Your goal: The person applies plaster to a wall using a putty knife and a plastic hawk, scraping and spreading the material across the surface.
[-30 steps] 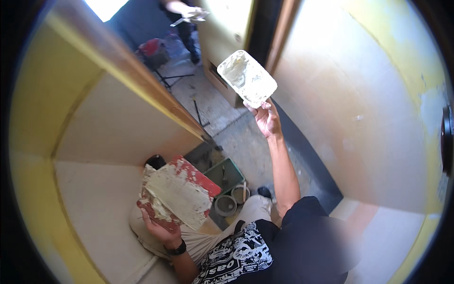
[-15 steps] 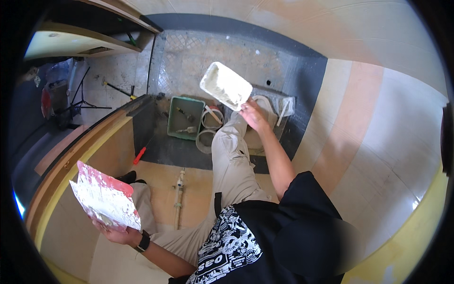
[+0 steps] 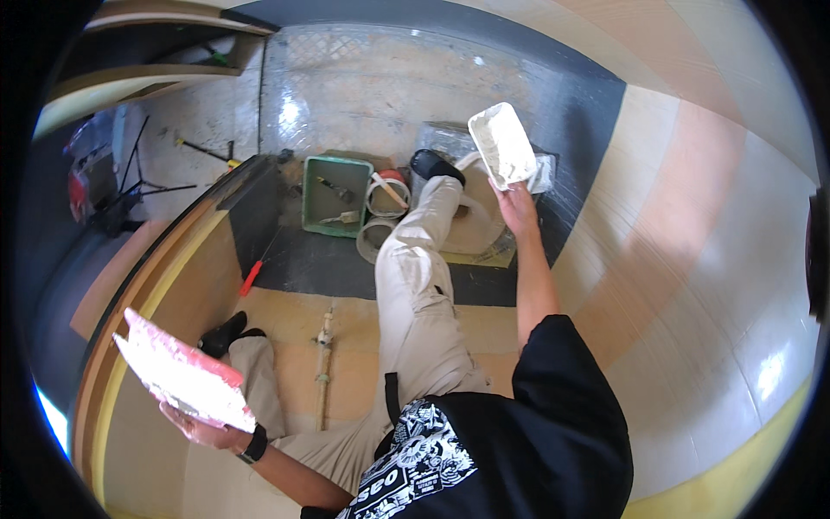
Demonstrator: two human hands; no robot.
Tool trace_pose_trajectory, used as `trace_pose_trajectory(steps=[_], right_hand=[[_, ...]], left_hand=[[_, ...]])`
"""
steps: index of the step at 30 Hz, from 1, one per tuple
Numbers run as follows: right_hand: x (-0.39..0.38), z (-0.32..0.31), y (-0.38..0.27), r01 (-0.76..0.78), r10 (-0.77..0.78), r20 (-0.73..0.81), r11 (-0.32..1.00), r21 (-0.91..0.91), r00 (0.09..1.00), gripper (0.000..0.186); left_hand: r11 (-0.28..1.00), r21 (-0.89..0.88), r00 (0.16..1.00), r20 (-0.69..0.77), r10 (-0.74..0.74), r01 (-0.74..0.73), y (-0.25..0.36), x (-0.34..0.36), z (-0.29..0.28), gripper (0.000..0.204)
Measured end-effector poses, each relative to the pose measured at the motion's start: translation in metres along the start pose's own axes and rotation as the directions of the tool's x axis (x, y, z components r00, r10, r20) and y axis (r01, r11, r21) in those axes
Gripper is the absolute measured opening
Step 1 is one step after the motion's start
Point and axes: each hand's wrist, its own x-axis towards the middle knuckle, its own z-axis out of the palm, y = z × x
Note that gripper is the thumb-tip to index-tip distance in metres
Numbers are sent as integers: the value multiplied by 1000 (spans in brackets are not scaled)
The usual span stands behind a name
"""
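Observation:
My left hand (image 3: pixel 194 424) is at the lower left, gripping a red board (image 3: pixel 220 368) loaded with white putty; a second thin sheet or blade edge juts out beside it, too glared to make out. Out at the upper right, my right hand (image 3: pixel 515 201) grips a white rectangular plastic tub (image 3: pixel 501 143) smeared inside with putty, held up above the grey step. My black shoe (image 3: pixel 437 164) rests beside a green tray (image 3: pixel 337 173) with tools in it and several round buckets (image 3: pixel 380 238).
A pipe with a valve (image 3: pixel 324 342) runs along the tan floor. A red-handled tool (image 3: pixel 251 278) lies by the wooden partition (image 3: pixel 164 268). Beyond it are black stand legs (image 3: pixel 138 173) and a yellow-and-black tool (image 3: pixel 207 152). A pale wall (image 3: pixel 692 285) curves along the right.
My view has swung down from the doorway, where a co-worker's hand showed. The tub has moved rightward since half a second ago, the red board slightly lower left. My shoe now shows on the step.

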Motion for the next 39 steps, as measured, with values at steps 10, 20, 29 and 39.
trace_pose_trajectory(steps=[10,20,29,39], right_hand=[[9,-123,37,47,27,-216,943,328,976,36],[-13,-266,123,137,132,-504,876,463,853,37],[-105,-338,175,251,197,-667,821,513,719,37],[-64,-428,198,318,220,-784,826,466,580,42]], left_hand=[[974,-162,953,284,-107,158,-25,7,28,51],[389,-482,508,860,40,785,-57,4,144,33],[819,-274,573,816,-80,505,-70,-4,223,27],[649,-350,468,884,-12,676,-56,-72,303,56]])
